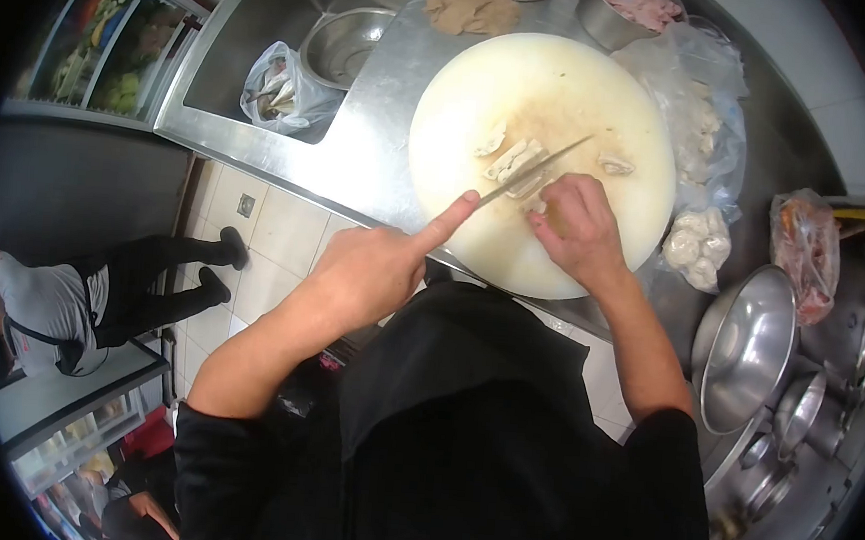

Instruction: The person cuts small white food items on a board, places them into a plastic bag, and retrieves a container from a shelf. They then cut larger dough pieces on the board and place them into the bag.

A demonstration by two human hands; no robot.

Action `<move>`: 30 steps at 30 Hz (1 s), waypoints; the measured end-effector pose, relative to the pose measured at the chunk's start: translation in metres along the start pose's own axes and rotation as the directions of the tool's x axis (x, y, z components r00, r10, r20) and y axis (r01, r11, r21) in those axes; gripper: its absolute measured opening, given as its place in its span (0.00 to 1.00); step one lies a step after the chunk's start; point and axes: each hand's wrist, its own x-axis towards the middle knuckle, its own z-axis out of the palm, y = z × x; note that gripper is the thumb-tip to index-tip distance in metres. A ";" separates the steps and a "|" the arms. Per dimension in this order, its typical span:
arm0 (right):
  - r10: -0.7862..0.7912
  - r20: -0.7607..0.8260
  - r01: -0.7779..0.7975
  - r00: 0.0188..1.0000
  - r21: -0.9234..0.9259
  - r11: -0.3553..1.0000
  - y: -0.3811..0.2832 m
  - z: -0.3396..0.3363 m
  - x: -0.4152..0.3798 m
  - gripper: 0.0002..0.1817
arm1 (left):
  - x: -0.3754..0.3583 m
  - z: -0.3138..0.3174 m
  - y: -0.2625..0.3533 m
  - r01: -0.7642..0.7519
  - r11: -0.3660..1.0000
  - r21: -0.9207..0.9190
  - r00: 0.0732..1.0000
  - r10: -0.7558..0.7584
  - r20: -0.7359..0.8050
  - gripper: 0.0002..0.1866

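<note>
A large round white cutting board (465,87) lies on the steel counter in front of me. My left hand (373,266) is closed round the handle of a knife (535,170), its index finger stretched along the blade's back. The blade slants over a cluster of pale, cut food pieces (517,159), whose kind I cannot make out. My right hand (581,225) is curled close to the blade, fingertips pinching a small pale piece (534,206). Two more bits, one at left (491,140) and one at right (615,164), lie apart on the board.
Right of the board are plastic bags of pale food (697,243), a bag of reddish meat (805,251) and steel bowls (748,347). Behind stand a pot of pink meat (632,5) and a brown cloth (471,10). A sink (259,32) is left; another person (60,294) stands beyond.
</note>
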 end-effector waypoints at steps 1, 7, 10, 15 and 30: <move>0.017 -0.043 -0.018 0.999 -0.014 1.000 -0.003 0.000 0.003 0.32 | -0.003 0.001 -0.003 0.016 1.000 -0.001 0.999 -0.016 -0.038 0.44; -0.039 -0.014 0.036 0.999 -0.143 0.989 -0.016 0.029 0.042 0.49 | -0.001 0.016 -0.068 0.113 0.964 -0.241 0.990 -0.129 -0.051 0.44; -0.104 0.013 0.104 0.994 -0.214 0.971 -0.016 0.046 0.063 0.41 | 0.012 0.004 -0.079 0.252 0.666 -0.702 0.961 -0.088 0.261 0.45; 0.099 -0.106 -0.124 0.989 -0.262 0.957 -0.023 0.067 0.065 0.21 | 0.028 0.040 -0.094 0.230 0.563 -0.794 0.940 0.082 0.331 0.46; 0.216 -0.599 -0.366 0.771 -0.140 0.920 0.016 -0.044 0.071 0.12 | 0.052 -0.042 0.037 0.010 0.734 -0.680 0.919 0.262 0.295 0.44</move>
